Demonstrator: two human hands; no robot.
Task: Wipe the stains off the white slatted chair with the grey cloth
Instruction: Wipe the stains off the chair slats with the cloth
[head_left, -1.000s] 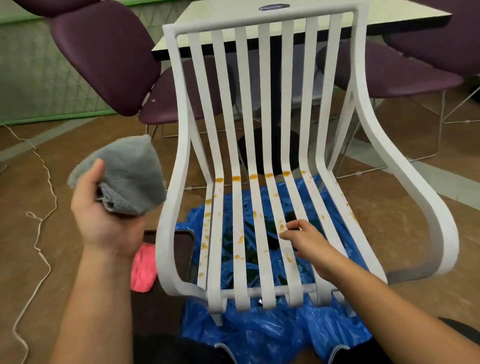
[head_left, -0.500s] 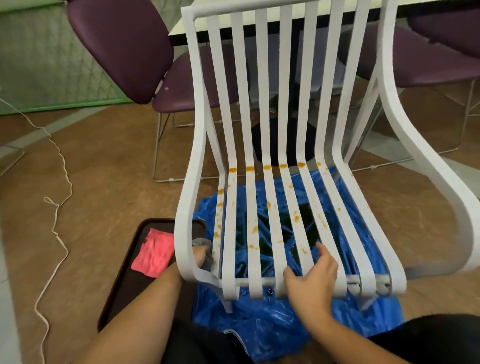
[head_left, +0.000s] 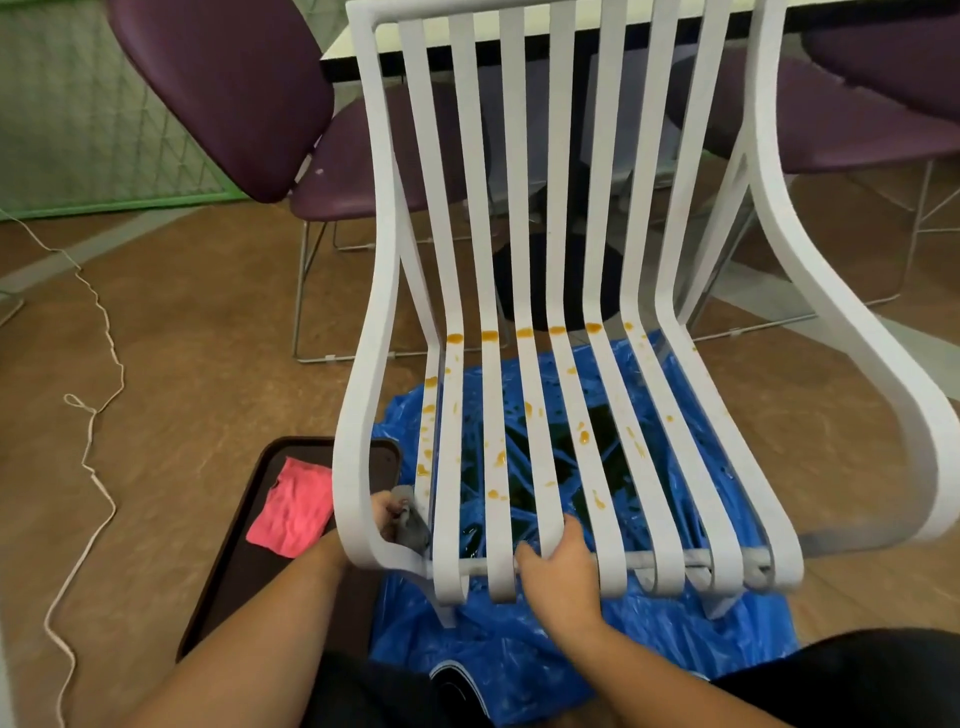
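The white slatted plastic chair (head_left: 545, 291) stands over a crumpled blue plastic sheet (head_left: 519, 654) on the brown floor, its seat slats dotted with orange stains (head_left: 584, 437), thickest in a row at the bend where seat meets back. The right hand (head_left: 558, 569) grips the front edge of the seat, fingers curled over a middle slat. The left hand (head_left: 387, 517) reaches in behind the chair's left frame, mostly hidden, holding the crumpled grey cloth (head_left: 413, 527) against the first slat. A pink cloth (head_left: 291, 514) lies on a dark brown tray (head_left: 234, 587) beside the chair. No writing or label is legible anywhere.
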